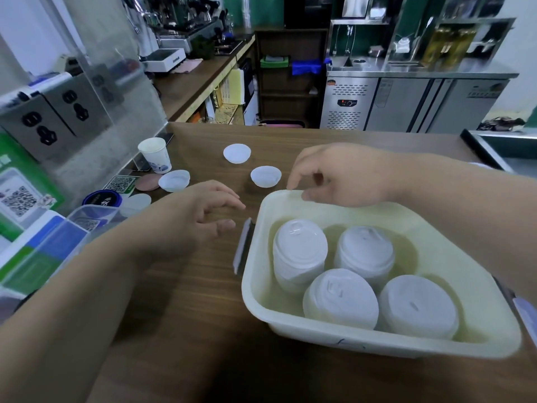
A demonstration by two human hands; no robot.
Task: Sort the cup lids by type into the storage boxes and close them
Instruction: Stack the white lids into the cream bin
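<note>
Translucent domed lid stacks (340, 298) in cream plastic box (290, 330), woodgrain counter (189, 301), both hands' fingers (229, 225) loosely spread, empty.

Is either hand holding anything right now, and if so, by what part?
Nothing is held. The left hand hovers open above the table; the right hand's fingertips are at the storage box's far rim, not gripping.

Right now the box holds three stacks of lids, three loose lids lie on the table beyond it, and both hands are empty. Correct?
Not quite. The head view shows four stacks of lids in the box, not three. The rest stands: three loose lids lie on the table beyond it, and the left hand and right hand are both empty.
</note>
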